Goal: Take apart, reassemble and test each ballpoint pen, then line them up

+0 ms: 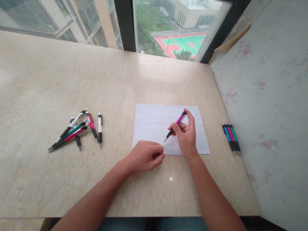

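My right hand (186, 136) is closed on a purple ballpoint pen (180, 118) with a black grip. Its index finger reaches up to the pen's top end, and the tip slants down to the left over the paper. Under both hands lies a white sheet of paper (152, 133), with rows of faint handwriting across its upper part. My left hand (148, 155) is curled shut at the sheet's lower left edge, and nothing shows in its fingers.
On the left of the pale stone-patterned counter (35, 79) lies a loose pile of pens (71, 132), with a white pen (99, 129) beside it. Several pens (231, 139) lie side by side near the flowered wall (282, 108). A window (178, 25) stands behind.
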Demonstrator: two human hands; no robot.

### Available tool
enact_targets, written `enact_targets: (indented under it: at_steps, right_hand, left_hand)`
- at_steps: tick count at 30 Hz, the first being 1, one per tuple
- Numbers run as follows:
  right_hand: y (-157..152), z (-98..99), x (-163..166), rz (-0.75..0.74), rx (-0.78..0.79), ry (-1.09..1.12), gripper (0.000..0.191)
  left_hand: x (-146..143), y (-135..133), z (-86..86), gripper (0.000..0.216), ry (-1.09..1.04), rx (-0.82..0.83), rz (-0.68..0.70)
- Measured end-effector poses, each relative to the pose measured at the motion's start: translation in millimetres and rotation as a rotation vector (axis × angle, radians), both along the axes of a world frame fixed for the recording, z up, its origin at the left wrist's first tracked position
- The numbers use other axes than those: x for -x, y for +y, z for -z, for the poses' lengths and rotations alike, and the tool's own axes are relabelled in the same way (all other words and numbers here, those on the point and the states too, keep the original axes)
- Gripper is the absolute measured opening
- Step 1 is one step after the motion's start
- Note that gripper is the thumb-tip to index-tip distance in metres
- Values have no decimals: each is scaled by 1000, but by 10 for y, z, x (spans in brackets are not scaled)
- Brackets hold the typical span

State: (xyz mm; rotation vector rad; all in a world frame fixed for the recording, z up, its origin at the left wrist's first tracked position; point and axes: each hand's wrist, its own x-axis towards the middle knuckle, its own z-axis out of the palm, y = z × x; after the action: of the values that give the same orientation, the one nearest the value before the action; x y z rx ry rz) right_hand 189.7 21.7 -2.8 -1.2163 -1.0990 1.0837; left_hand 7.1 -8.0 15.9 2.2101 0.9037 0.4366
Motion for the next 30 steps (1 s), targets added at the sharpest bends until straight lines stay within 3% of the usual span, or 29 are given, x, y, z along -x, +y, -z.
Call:
enact_targets:
  at_steps: [6, 11, 14, 18, 22, 26, 30]
  right_hand:
    - [-4, -2, 3, 20, 2, -11, 74]
    - [22, 11, -22, 34, 13, -1, 83]
    - [68, 4, -99, 57, 17, -77, 68]
    - [105, -24, -316, 197, -7, -279, 40]
    - [-12, -64, -728, 324, 52, -580, 35]
    - [-277, -72, -1230, 496, 218, -1011, 26]
    - [-461, -16, -1506, 533, 265, -1240, 23]
  left_hand:
    - [-5, 0, -11, 24, 3, -3, -17]
    - [-3, 0, -6, 26, 18, -2, -17]
    - [-8, 2, -5, 28, 32, -9, -19]
    - [-12, 7, -2, 28, 34, -2, -24]
    - [-3, 11, 5, 28, 35, -9, -40]
    - [5, 17, 16, 29, 52, -23, -42]
    - [4, 27, 33, 30, 81, -34, -31]
